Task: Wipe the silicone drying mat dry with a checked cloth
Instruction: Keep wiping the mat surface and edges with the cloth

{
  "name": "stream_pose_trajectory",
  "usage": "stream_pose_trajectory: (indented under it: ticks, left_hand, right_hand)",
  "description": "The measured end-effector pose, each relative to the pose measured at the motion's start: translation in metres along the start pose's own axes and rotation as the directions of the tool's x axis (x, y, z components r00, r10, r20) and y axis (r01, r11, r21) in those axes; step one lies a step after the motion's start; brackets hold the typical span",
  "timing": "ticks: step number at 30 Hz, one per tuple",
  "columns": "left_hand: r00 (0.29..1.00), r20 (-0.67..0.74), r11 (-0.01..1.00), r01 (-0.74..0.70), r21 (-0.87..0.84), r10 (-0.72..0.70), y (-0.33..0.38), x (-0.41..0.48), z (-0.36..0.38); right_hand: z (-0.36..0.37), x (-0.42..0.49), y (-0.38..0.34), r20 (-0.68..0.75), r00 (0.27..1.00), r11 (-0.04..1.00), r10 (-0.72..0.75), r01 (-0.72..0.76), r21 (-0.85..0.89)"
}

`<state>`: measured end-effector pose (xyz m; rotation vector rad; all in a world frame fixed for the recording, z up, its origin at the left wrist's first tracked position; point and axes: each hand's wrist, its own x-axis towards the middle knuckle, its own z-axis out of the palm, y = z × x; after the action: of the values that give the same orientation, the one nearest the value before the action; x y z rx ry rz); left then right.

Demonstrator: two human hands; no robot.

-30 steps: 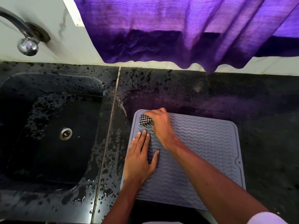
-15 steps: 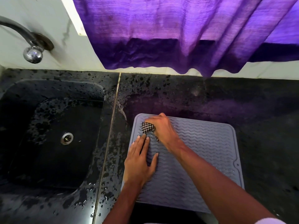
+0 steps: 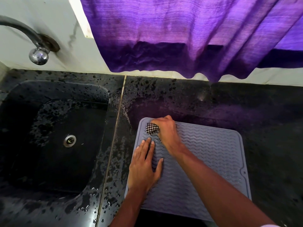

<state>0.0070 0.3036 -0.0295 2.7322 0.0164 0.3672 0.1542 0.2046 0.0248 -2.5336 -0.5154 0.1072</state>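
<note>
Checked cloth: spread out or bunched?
Bunched. Only a small crumpled wad of the checked cloth shows, gripped under the right hand at the far left corner of the drying mat.

A black stone counter point(image 3: 213, 104) (flecked with water drops) is set against a white wall point(image 3: 57, 22). A dark sink point(image 3: 24, 128) with a metal drain point(image 3: 70, 140) is sunk at its left edge, under a chrome tap point(image 3: 38, 55). A backlit purple curtain point(image 3: 180, 38) is hung above its far edge.
</note>
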Motion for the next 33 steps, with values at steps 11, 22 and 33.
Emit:
stream_pose_trajectory:
  ticks: [11,22,33]
  left_hand:
    - [1.0,-0.006,1.0,0.008,0.008,-0.008,-0.001,-0.001,0.002]
    - [0.999,0.005,0.999,0.043,-0.014,-0.043,0.0,0.0,0.0]
    - [1.0,-0.017,1.0,0.016,-0.016,-0.016,-0.001,-0.001,0.002]
  right_hand:
    - [-0.041,-0.007,0.022,0.092,0.987,0.988,0.13,-0.121,-0.098]
    - [-0.024,-0.017,0.023,-0.007,0.997,0.994,0.071,-0.071,-0.084]
    - [-0.056,-0.027,0.042,-0.048,0.965,0.965,0.258,-0.259,-0.029]
